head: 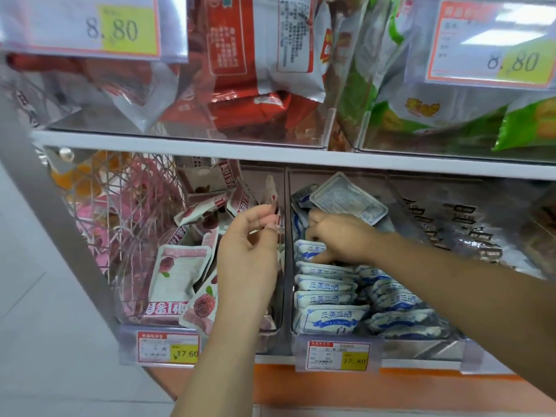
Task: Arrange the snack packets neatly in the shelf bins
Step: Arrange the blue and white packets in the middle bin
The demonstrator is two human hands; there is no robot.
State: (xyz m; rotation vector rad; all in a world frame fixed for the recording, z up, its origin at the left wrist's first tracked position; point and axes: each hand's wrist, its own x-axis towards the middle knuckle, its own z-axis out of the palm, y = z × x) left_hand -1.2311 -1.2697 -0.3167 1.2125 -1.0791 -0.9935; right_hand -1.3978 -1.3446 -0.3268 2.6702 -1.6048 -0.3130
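Note:
Two clear shelf bins stand side by side on the lower shelf. The left bin (272,332) holds several pink-and-white lychee packets (177,272) lying jumbled. The right bin (288,224) holds blue-and-white packets (326,319), lined up in rows at the front and loose at the back. My left hand (249,254) is at the wall between the bins. Its curled fingertips pinch an upright pink-and-white packet (270,191). My right hand (338,236) reaches into the right bin, knuckles up. Its fingers close on a blue-and-white packet (302,228) at the bin's left side.
Above is a white shelf board (210,149) with bins of red packets (240,55) and green packets (526,127). A pink wire basket (129,206) hangs at the left. A bin of dark-printed packets (457,227) sits at the right. Price tags (338,355) clip to the bin fronts.

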